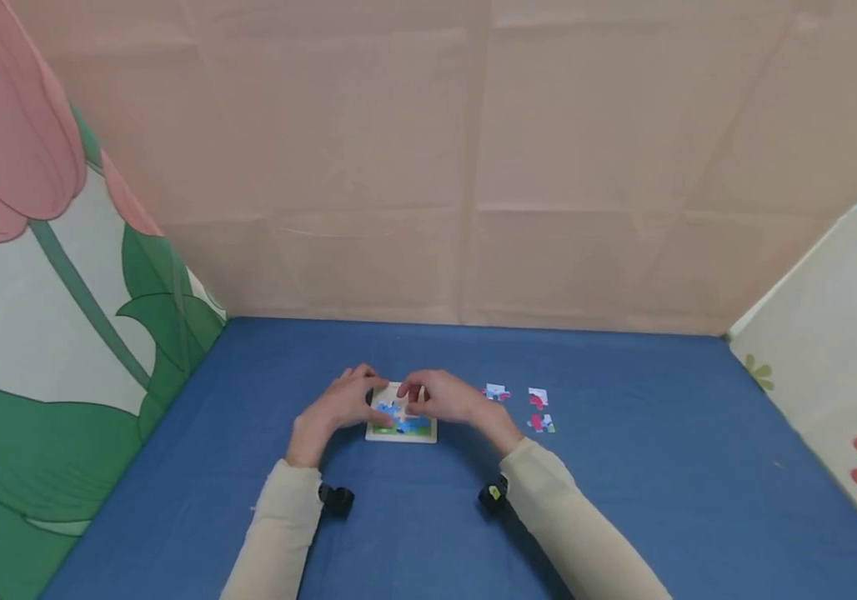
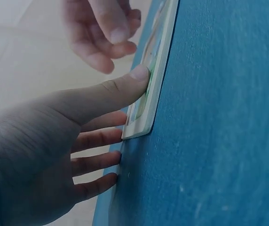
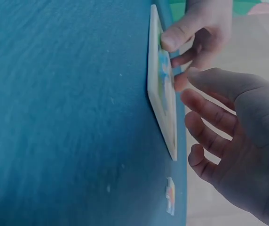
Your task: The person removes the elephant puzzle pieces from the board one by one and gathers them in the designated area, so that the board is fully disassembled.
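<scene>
A small jigsaw puzzle board [image 1: 402, 438] with a pale wooden frame lies on the blue table, its tray partly filled with blue and green picture pieces. My left hand [image 1: 343, 400] holds the board at its left side. The left thumb [image 2: 133, 81] rests on the board's face and the other fingers lie along its edge. Over the board's right part hovers my right hand [image 1: 443, 397], its fingers [image 3: 205, 107] loosely bent. No piece shows between the right thumb and fingertips. The right hand hides part of the tray in the head view.
To the right of the board lie loose puzzle pieces: one piece [image 1: 497, 391] near the right wrist, another piece [image 1: 538, 397] farther right, and a third piece [image 1: 541, 423] nearer the front. A beige wall [image 1: 428, 208] stands behind the blue table [image 1: 623, 467].
</scene>
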A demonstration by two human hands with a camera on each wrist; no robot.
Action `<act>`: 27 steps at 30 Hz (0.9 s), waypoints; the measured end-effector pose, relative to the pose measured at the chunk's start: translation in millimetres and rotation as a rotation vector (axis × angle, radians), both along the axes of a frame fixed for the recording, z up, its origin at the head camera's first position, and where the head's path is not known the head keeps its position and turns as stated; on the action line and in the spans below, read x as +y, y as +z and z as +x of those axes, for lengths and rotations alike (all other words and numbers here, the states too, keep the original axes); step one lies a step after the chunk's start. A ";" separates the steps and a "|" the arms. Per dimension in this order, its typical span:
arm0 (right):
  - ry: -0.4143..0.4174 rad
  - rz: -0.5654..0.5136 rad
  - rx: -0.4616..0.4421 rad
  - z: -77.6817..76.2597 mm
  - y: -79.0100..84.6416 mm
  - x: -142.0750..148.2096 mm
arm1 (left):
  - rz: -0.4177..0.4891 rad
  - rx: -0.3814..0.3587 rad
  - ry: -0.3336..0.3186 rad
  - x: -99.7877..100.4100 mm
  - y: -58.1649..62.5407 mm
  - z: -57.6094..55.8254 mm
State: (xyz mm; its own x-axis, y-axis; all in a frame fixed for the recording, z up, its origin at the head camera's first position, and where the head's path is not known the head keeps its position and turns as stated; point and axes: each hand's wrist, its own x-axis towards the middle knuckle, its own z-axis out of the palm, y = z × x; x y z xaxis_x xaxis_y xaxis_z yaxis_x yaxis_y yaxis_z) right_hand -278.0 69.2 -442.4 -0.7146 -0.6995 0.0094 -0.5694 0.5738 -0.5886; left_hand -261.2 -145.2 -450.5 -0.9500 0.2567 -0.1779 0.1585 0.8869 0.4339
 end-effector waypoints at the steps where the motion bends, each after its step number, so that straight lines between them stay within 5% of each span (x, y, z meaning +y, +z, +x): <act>1: 0.000 -0.001 -0.004 -0.5 -1.0 -1.2 | 0.003 0.004 -0.004 -0.7 -0.8 -0.2; 9: 0.018 0.010 -0.006 -8.6 -12.8 -7.6 | 0.028 0.045 -0.023 -8.1 -11.1 -2.9; 27: 0.004 0.040 0.048 -16.5 -21.6 -16.6 | 0.066 0.053 -0.027 -9.5 -13.1 -5.1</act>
